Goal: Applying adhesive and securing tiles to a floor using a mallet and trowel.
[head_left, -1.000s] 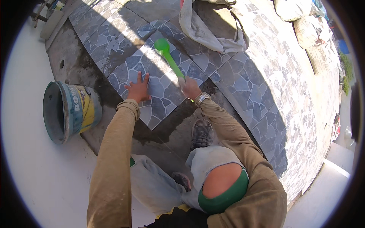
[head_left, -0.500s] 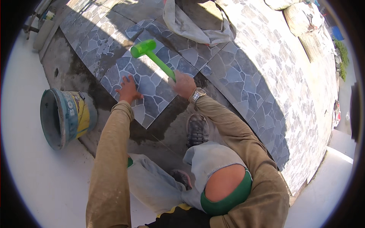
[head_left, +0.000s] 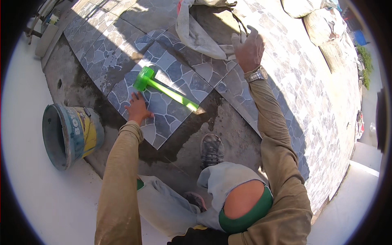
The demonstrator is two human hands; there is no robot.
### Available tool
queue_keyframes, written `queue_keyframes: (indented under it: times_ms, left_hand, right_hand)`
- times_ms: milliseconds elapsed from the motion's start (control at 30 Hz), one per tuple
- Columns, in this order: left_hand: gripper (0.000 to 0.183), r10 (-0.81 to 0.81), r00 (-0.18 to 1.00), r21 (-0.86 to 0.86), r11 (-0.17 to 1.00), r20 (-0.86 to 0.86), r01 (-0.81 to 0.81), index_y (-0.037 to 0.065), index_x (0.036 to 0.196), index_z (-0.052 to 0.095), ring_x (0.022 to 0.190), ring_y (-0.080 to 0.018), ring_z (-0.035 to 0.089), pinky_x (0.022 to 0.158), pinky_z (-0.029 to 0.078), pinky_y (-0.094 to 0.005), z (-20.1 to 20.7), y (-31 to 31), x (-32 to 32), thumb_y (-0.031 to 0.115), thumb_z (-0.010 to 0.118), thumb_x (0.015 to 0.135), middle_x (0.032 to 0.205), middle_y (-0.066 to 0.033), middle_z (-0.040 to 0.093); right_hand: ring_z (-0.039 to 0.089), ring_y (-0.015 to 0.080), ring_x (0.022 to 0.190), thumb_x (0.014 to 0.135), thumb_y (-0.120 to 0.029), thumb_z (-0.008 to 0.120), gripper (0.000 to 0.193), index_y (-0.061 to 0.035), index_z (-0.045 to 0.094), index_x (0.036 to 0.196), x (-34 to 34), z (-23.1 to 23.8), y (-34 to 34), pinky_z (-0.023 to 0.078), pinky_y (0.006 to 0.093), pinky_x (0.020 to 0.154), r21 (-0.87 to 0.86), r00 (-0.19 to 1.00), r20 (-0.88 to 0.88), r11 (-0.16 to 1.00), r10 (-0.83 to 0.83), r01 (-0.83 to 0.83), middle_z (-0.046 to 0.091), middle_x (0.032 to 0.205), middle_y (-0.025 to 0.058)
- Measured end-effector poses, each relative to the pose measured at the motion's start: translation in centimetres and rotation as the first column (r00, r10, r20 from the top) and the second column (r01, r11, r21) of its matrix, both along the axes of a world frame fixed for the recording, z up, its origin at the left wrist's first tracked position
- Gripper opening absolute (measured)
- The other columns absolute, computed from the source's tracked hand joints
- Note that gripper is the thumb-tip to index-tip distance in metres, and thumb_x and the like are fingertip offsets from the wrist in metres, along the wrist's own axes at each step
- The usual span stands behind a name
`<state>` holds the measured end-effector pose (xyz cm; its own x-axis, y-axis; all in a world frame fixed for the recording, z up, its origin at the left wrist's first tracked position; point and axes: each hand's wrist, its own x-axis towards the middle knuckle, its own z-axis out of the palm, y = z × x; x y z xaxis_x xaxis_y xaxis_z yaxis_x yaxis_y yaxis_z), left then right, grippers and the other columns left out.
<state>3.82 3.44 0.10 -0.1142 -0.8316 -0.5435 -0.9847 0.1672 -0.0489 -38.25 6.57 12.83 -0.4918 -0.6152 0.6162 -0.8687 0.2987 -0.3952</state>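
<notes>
My left hand [head_left: 137, 109] lies flat with fingers spread on the left part of a grey stone-patterned floor tile [head_left: 161, 118]. On that tile rests a bright green mallet [head_left: 173, 96], its head just above my left fingertips and its handle slanting toward the tile's right edge. No hand touches the mallet. My right hand [head_left: 250, 50], with a metal watch on the wrist, is raised to the right rim of a white sack [head_left: 185, 30] with its top gaping. Its fingers are apart and hold nothing; whether they touch the rim I cannot tell.
A blue-grey bucket [head_left: 90, 128] with a yellow patch lies tipped at the left, by a white wall. My shoe [head_left: 212, 149] stands on wet, bare concrete [head_left: 230, 118] below the tile. More patterned tiles [head_left: 322, 139] spread right; filled sacks [head_left: 322, 26] stand at the far right.
My right hand has let go of the mallet, which now lies on the tile, and has moved up and right to the sack. My left hand stays spread on the tile.
</notes>
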Motion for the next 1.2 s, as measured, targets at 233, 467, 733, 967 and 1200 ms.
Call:
queue_keyframes:
  times_ms: [233, 467, 733, 967, 1200]
  left_hand:
    - [0.139, -0.072, 0.997, 0.067, 0.995, 0.028, 0.07, -0.002, 0.158, 0.01, 0.143, -0.046, 0.036, 0.108, 0.032, -0.071, 0.0, -0.4, -5.1, 0.041, 0.097, 0.059, 0.163, -0.0287, 0.015]
    - [0.139, -0.068, 0.986, 0.072, 0.996, 0.152, 0.057, -0.001, 0.159, 0.005, 0.143, -0.0478, 0.036, 0.106, 0.035, -0.0701, 0.2, -0.6, -2.7, 0.04, 0.095, 0.062, 0.165, -0.0273, 0.01]
    - [0.137, -0.03, 0.989, 0.12, 0.993, 0.145, 0.013, 0.007, 0.161, -0.002, 0.142, -0.049, 0.038, 0.106, 0.035, -0.0701, -0.5, -0.3, -3.8, 0.039, 0.093, 0.067, 0.167, -0.0242, 0.005]
    - [0.135, -0.058, 0.994, 0.157, 0.987, 0.096, 0.042, 0.005, 0.16, -0.005, 0.142, -0.0512, 0.036, 0.105, 0.035, -0.074, -1.7, -1.0, -3.0, 0.036, 0.091, 0.07, 0.166, -0.0255, 0.002]
    - [0.136, -0.126, 0.988, 0.153, 0.982, 0.09, 0.111, 0.003, 0.16, -0.004, 0.139, -0.0517, 0.041, 0.105, 0.038, -0.0685, -2.7, -1.6, -2.1, 0.042, 0.091, 0.069, 0.163, -0.0323, 0.009]
  right_hand:
    - [0.07, 0.0287, 0.067, 0.09, -0.042, 0.062, 0.041, -0.0029, 0.068, 0.099, -18.5, -6.1, -2.9, 0.056, 0.0465, 0.068, 0.605, 0.837, 0.545, 0.663, 0.06, -0.441, 0.07, 0.094, 0.0217]
    - [0.054, 0.0158, 0.044, 0.097, -0.05, 0.046, 0.051, -0.0034, 0.063, 0.084, -16.2, -1.7, -3.0, 0.045, 0.0332, 0.044, 0.636, 0.885, 0.421, 0.63, 0.201, -0.445, 0.058, 0.063, 0.0045]
    - [0.068, 0.0327, 0.097, 0.092, -0.044, 0.053, 0.045, -0.0065, 0.068, 0.113, -17.1, 0.6, 1.8, 0.051, 0.0446, 0.087, 0.809, 0.949, 0.314, 0.533, -0.035, -0.248, 0.072, 0.101, 0.0192]
    - [0.069, 0.0317, 0.09, 0.091, -0.044, 0.056, 0.046, -0.0043, 0.067, 0.113, -23.3, 0.2, 12.8, 0.052, 0.0433, 0.082, 0.933, 0.922, 0.13, 0.36, -0.366, 0.012, 0.073, 0.098, 0.0185]
    - [0.07, 0.0307, 0.084, 0.09, -0.044, 0.06, 0.048, -0.0021, 0.066, 0.112, -25.4, 1.9, 29.4, 0.054, 0.0419, 0.077, 0.959, 0.793, -0.068, 0.178, -0.606, 0.219, 0.073, 0.096, 0.0178]
